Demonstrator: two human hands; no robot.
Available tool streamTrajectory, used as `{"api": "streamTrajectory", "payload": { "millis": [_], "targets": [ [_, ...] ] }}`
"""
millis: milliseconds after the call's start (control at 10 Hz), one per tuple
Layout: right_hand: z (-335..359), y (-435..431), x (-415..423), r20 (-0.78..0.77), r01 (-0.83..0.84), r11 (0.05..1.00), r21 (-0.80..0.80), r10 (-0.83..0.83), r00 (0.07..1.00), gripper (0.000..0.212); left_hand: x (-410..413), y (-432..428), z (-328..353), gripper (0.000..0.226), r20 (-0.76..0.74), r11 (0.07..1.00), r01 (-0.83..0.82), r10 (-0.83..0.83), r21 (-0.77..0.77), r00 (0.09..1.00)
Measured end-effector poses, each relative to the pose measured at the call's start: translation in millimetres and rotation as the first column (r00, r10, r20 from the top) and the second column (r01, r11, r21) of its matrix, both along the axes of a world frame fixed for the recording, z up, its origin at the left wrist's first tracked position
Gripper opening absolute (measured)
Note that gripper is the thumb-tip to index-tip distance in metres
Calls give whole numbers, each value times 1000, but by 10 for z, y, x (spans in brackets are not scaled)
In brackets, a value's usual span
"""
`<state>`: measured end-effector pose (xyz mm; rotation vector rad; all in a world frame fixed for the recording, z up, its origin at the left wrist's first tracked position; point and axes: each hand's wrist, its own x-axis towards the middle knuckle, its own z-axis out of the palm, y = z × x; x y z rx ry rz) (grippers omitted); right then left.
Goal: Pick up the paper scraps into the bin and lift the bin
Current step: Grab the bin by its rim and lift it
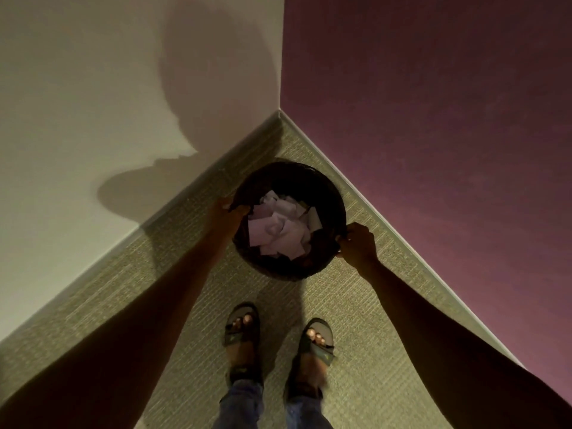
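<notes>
Bin [328, 181]: dark, round, in carpeted corner, ahead of sandals [280, 339].
Scraps [280, 230]: heaped inside bin.
Left hand [224, 212]: curled over bin's left rim.
Right hand [359, 243]: curled over right rim.
Advice: raise both sides evenly, keeping bin level.

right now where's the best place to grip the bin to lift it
By the rim, one hand on each side, as the left hand and right hand do now. The bin is round, open-topped and holds paper scraps, so opposite holds should keep it level.
</notes>
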<state>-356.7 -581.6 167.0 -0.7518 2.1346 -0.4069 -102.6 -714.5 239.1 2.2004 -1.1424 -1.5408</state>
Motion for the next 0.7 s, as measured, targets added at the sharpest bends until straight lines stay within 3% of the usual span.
{"api": "streamTrajectory", "payload": {
  "millis": [300,400,500,600,700],
  "targets": [
    [-17,34,61,1,-35,999,-13,35,999,24,35,87,-270,46,77,994,86,-81,-68,994],
    [232,37,216,-89,-97,995,-2,96,991,31,88,222,-169,45,196,951,266,-234,-155,952],
    [387,7,343,-318,-195,978,-75,162,934,41,96,292,-99,46,422,826,490,-353,-279,835],
    [483,68,603,-562,-506,852,-133,356,747,54,75,484,-95,55,628,541,764,-468,-353,622],
    [386,68,685,-579,-620,778,-102,460,673,59,-2,567,-165,59,656,443,826,-515,-348,552]
  ]
}}
